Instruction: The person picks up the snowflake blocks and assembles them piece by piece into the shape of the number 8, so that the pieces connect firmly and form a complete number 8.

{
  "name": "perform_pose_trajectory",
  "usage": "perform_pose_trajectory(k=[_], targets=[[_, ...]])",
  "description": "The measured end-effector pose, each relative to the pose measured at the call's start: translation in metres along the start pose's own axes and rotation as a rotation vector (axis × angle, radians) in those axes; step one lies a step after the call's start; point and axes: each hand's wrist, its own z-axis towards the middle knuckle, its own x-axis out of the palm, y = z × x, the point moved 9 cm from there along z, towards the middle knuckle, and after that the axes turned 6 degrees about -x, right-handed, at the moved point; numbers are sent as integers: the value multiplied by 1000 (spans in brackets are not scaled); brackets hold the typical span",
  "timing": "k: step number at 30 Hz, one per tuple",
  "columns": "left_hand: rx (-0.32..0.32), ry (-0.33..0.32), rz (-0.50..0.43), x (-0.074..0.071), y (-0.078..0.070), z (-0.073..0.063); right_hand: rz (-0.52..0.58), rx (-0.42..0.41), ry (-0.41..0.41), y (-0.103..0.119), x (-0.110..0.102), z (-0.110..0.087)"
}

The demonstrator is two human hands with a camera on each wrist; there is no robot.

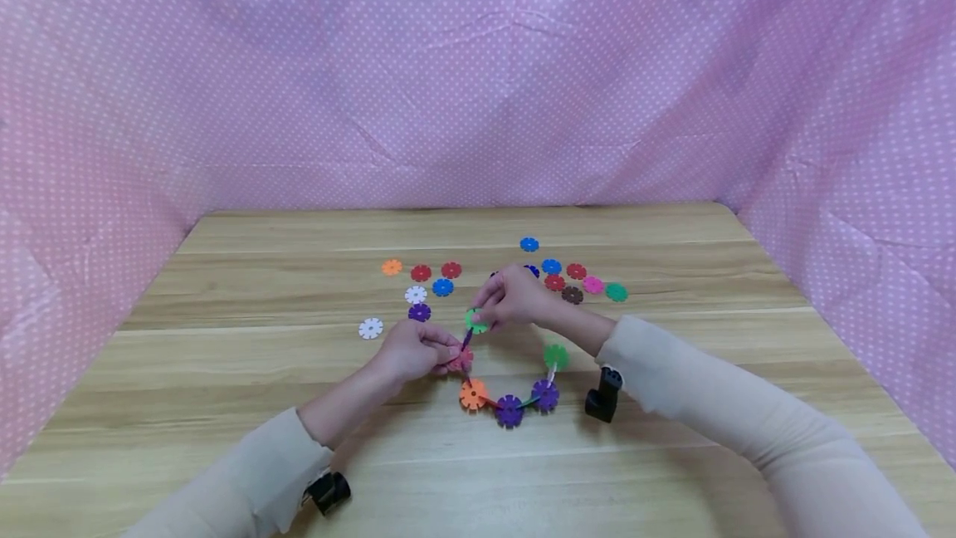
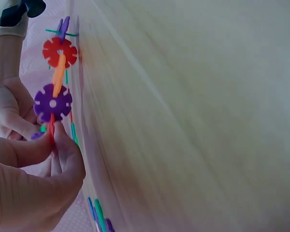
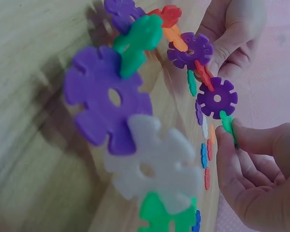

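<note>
A curved chain of notched plastic snowflake discs lies between my hands. My left hand point(image 1: 409, 351) pinches a red disc point(image 1: 465, 360) near one end of it. At that end, thumb and fingers of my right hand point(image 1: 515, 297) pinch a light green disc point(image 3: 227, 127). This green disc meets the edge of a purple disc point(image 3: 217, 98), which is slotted to the red one. Farther round come an orange disc point(image 1: 473, 395), two purple discs point(image 1: 509, 412) with a green one between, a white disc point(image 3: 152, 162) and another light green disc point(image 1: 556, 356) at the other end.
Loose discs lie beyond my hands on the wooden table point(image 1: 224, 355): a white disc point(image 1: 370, 328), an orange disc point(image 1: 392, 267) and several others to the left; a pink disc point(image 1: 593, 285), a brown disc point(image 1: 572, 295) and more to the right. Pink dotted cloth point(image 1: 478, 106) hangs behind.
</note>
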Motion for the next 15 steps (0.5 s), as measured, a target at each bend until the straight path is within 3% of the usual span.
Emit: perform_pose_trajectory(k=[6, 9, 15], targets=[[-26, -42, 20, -2, -2, -2, -11, 120, -24, -13, 2, -3], [-41, -57, 16, -5, -3, -2, 35, 184, -36, -21, 4, -4], [-42, -56, 10, -4, -3, 0, 158, 234, -33, -27, 6, -4]])
